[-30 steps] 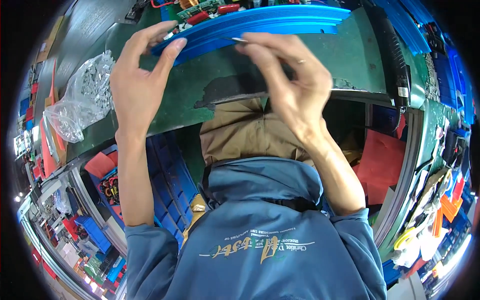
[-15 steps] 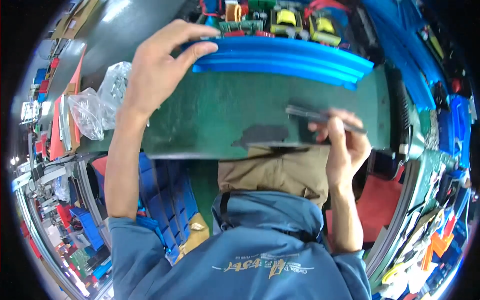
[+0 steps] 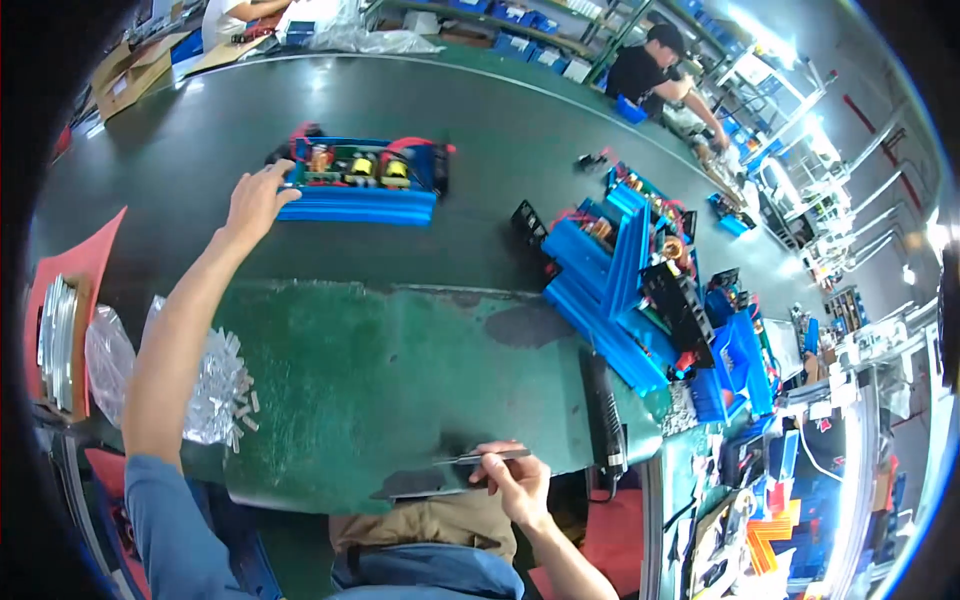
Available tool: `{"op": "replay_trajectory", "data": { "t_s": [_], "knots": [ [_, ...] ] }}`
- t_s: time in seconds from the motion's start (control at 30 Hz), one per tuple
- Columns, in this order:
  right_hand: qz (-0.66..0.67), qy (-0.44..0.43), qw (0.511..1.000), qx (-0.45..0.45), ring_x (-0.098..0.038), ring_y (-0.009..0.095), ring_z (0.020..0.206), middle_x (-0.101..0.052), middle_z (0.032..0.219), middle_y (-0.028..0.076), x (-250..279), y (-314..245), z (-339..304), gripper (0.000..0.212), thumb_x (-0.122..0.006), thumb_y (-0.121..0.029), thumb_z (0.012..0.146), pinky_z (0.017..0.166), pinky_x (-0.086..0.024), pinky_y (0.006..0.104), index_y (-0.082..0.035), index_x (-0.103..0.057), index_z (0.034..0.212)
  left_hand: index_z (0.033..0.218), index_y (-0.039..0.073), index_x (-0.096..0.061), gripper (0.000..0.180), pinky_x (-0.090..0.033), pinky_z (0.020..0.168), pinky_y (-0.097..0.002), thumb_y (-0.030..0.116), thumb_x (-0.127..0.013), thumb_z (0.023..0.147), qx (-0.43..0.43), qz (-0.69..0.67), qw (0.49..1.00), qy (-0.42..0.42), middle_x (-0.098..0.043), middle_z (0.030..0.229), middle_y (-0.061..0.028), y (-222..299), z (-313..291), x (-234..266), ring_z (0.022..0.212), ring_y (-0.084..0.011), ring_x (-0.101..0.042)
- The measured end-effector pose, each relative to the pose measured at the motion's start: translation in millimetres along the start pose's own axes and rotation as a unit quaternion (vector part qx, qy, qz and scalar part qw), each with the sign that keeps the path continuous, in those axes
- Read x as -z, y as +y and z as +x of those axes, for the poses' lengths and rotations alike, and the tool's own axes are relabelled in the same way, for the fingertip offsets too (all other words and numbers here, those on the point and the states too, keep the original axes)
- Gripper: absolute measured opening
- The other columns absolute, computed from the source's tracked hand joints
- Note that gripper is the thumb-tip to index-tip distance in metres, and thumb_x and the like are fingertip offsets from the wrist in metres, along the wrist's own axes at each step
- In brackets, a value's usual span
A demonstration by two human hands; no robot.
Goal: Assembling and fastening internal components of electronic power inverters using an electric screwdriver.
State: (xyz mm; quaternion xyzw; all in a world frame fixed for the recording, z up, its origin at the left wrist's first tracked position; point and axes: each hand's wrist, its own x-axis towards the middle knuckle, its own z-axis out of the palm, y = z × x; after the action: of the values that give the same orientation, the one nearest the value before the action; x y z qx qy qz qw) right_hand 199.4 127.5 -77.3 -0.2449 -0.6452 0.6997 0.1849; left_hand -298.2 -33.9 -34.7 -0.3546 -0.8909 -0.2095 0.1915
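My left hand reaches far forward, its thumb and fingers closed on the left end of a blue metal housing. Inside that housing is a circuit board with yellow transformers, a copper coil and red wires. It rests on a dark, belt-like surface beyond the green work mat. Close to my lap, my right hand holds slim metal tweezers between thumb and fingers. The tweezers point left above the mat's near edge.
More blue housings with boards lie heaped at the right. A black cylindrical tool lies along the mat's right side. At the left are a plastic bag of small clear pieces and red sheets. A co-worker stands far right.
The view has tipped up and swung right. My left hand and the blue housing have gone forward from the mat's far edge onto the dark surface. The tweezers stay in my right hand.
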Motion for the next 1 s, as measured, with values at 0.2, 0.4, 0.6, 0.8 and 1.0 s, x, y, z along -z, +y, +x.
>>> {"op": "replay_trajectory", "data": {
  "t_s": [0.2, 0.4, 0.6, 0.8, 1.0],
  "knots": [
    [-0.048, 0.053, 0.996, 0.058, -0.062, 0.011, 0.07, -0.068, 0.101, 0.012, 7.0, -14.1, 30.3, 0.016, -0.068, -0.006, 0.097, 0.058, -0.049, 0.0219, 0.004, -0.07, 0.109, 0.121, 0.002, -0.066, 0.043, -0.049, 0.1, -0.0464, 0.023, -0.072, 0.084, -0.142, -0.212, 0.939, -0.23, -0.066, 0.121, -0.0189, 169.5, -14.1, 31.7, 0.114, -0.0381, -0.061],
    [-0.107, 0.022, 0.975, 0.195, -0.065, 0.013, 0.079, -0.069, 0.103, 0.011, -25.9, -102.5, 72.2, 0.017, -0.074, 0.0, 0.09, 0.065, -0.053, 0.0255, 0.001, -0.072, 0.107, 0.149, 0.002, -0.04, 0.06, -0.052, 0.097, -0.046, 0.008, -0.06, 0.094, -0.208, -0.341, 0.827, -0.395, -0.054, 0.144, -0.0177, 249.5, -111.5, 75.1, 0.111, -0.0389, -0.064],
    [-0.481, -0.127, 0.774, 0.392, -0.071, 0.024, 0.083, -0.072, 0.105, 0.012, -25.4, -219.0, 93.7, 0.039, -0.083, -0.01, 0.081, 0.068, -0.056, 0.0327, -0.002, -0.066, 0.115, 0.144, 0.008, -0.049, 0.052, -0.056, 0.084, -0.0433, -0.002, -0.055, 0.093, -0.041, -0.431, 0.861, -0.267, -0.07, 0.112, -0.0164, 196.8, -138.0, 52.4, 0.09, -0.0348, -0.069],
    [-0.667, -0.062, 0.675, 0.31, -0.071, 0.028, 0.077, -0.072, 0.086, 0.013, 18.2, -268.4, 271.3, 0.018, -0.065, -0.018, 0.093, 0.069, -0.055, 0.0382, -0.004, -0.071, 0.104, 0.115, 0.004, -0.069, 0.026, -0.056, 0.072, -0.039, 0.011, -0.07, 0.09, 0.096, -0.401, 0.898, -0.153, -0.071, 0.086, -0.0124, 167.2, -150.1, 33.1, 0.072, -0.0279, -0.069],
    [-0.871, -0.068, 0.483, 0.06, -0.069, 0.043, 0.086, -0.071, 0.091, 0.025, 179.6, -236.0, 493.0, 0.032, -0.054, -0.031, 0.089, 0.079, -0.054, 0.0514, -0.005, -0.07, 0.095, 0.113, 0.005, -0.067, 0.03, -0.051, 0.067, -0.0414, 0.021, -0.073, 0.088, -0.029, -0.439, 0.885, -0.156, -0.065, 0.08, -0.0101, 164.0, -150.5, 6.9, 0.072, -0.031, -0.065]
  ]
}}
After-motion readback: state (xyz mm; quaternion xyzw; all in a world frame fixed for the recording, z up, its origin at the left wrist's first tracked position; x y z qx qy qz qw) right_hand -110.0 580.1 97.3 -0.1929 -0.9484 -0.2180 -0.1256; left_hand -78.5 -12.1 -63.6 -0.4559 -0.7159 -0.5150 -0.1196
